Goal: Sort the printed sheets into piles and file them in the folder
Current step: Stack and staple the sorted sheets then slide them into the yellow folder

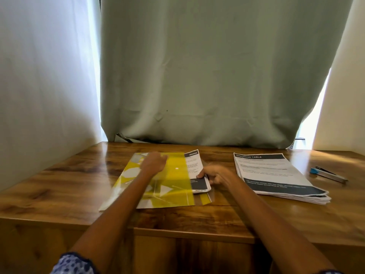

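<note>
On the wooden desk (83, 186), left to right:
Folder: yellow plastic folder (173, 182) lies flat, mouth toward the right.
Left hand (155, 162): rests on the folder, fingers blurred, cannot tell.
Sheets: printed bundle (195, 165) partly inside the folder.
Right hand (214, 175): pinches the bundle's near corner.
Pile: stacked sheets (276, 175) well apart.
Stapler (328, 174): far right.

A desk in a home room, pushed up against a curtained window.

A glossy wooden desk (79, 175) stands against pale green curtains (207, 76), with daylight leaking through the gaps at either side. Plain walls (39, 76) close in on both sides, making a narrow nook. A stack of printed sheets (276, 175) lies right of the hands, and a blue stapler (328, 175) lies beyond it, suggesting household paperwork rather than an office.
</note>
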